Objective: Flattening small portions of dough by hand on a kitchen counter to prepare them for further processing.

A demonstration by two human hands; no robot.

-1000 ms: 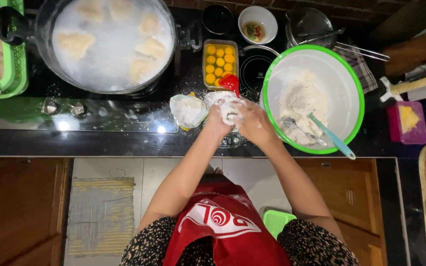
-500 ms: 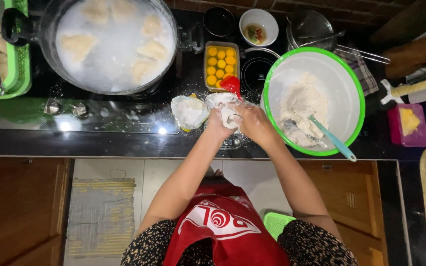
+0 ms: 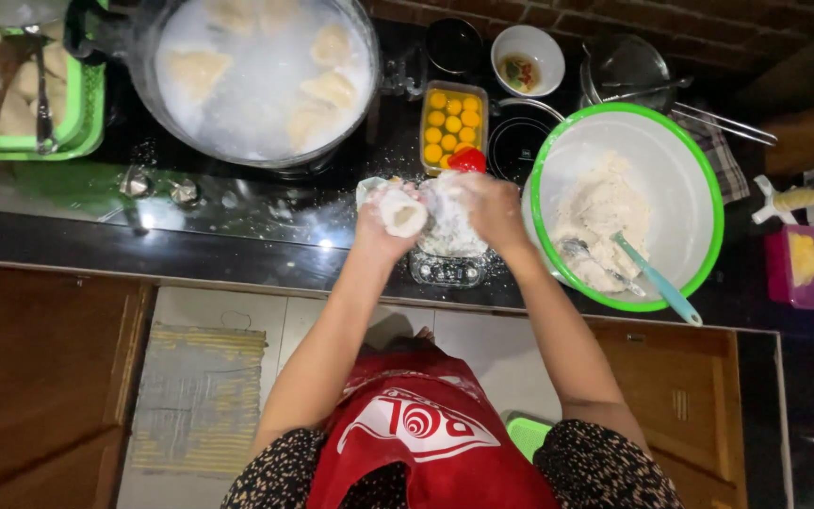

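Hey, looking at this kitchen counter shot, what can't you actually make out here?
Head view only:
- Whatever lies under the dough and both hands, left hand and right hand: covered by them, so the grip of each is unclear.
- Pot: top cut off by the edge; steam and foam blur its contents.
- Green tray: cut off at left.
- Small bowl: contents too small.

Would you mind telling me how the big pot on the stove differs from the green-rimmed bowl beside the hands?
The pot is dark metal with a handle; the green-rimmed bowl is white plastic without one. The pot holds cloudy liquid with pale dumplings floating in it, whereas the bowl holds a heap of white dough and a teal-handled spoon. The pot sits far left, the bowl right. Both are round, open and hold food.
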